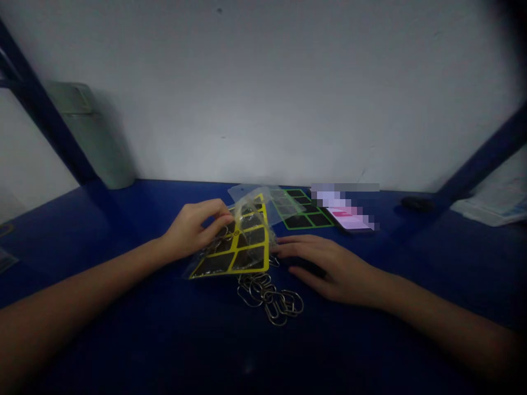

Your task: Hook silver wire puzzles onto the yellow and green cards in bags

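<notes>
Left hand (191, 230): curled fingers are being closed on the clear plastic sleeve (247, 198).
Yellow-framed sheet (249, 244): is being held under the sleeve on the blue table (123, 219); its long axis is being run from lower left to upper right, with the narrow end pointing toward the wall.
Metal rings (267, 299): are being heaped just below the sheet.
Green-framed sheet (298, 211): is being laid beyond it.
Right hand (329, 269): is being held open, with fingertips (280, 248) touching the yellow sheet's right edge.
Phone (349, 218): is being shown blurred, further right.
</notes>
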A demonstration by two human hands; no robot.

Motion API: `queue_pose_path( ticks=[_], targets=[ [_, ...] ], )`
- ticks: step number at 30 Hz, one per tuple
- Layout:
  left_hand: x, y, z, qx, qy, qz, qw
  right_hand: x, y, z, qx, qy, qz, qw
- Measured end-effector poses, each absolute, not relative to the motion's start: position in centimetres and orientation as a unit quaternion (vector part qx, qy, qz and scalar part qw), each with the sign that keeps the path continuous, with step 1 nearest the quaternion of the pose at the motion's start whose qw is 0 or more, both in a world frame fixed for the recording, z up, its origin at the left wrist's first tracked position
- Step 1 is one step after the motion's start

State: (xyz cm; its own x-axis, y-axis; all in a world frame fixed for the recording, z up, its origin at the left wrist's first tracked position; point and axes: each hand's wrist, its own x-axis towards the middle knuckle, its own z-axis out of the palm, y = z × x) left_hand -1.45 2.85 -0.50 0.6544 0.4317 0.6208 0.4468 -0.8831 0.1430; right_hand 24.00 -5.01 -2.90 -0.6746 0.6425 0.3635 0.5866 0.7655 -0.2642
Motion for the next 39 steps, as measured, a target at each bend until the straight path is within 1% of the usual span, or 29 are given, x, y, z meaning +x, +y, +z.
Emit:
queue_pose_path(
  ticks=[8, 12, 17, 24, 28, 33, 35, 39],
  targets=[
    [-1.39, 2.52, -0.45, -0.914, -0.242, -0.326, 0.005, 24.52, -4.38, -3.08, -0.382, -0.887, 0.037, 0.255],
    [-1.46, 2.53, -0.51, -0.915, -0.243, -0.323, 0.003, 24.6, -4.21, -3.11, -0.374, -0.894, 0.038, 0.246],
    [-1.43, 2.45, -0.5, -0.918, -0.241, -0.315, -0.007, 24.79, -4.11, -3.06, -0.429, -0.867, 0.019, 0.252],
    [-1.35, 2.43, -0.54, -0.921, -0.237, -0.309, -0.004, 24.6, -4.13, -3.02, -0.435, -0.864, 0.03, 0.253],
    [-1.32, 2.37, -0.47, -0.921, -0.237, -0.309, 0.0, 24.89, -3.98, -3.09, -0.471, -0.844, 0.019, 0.256],
    [-1.42, 2.42, -0.49, -0.922, -0.239, -0.306, -0.006, 24.28, -4.25, -2.94, -0.439, -0.861, 0.039, 0.254],
    [-1.49, 2.46, -0.55, -0.922, -0.237, -0.307, -0.006, 24.03, -4.38, -2.87, -0.442, -0.861, 0.04, 0.249],
    [-1.51, 2.47, -0.61, -0.922, -0.236, -0.307, -0.002, 24.24, -4.33, -2.83, -0.466, -0.843, 0.023, 0.269]
  ],
)
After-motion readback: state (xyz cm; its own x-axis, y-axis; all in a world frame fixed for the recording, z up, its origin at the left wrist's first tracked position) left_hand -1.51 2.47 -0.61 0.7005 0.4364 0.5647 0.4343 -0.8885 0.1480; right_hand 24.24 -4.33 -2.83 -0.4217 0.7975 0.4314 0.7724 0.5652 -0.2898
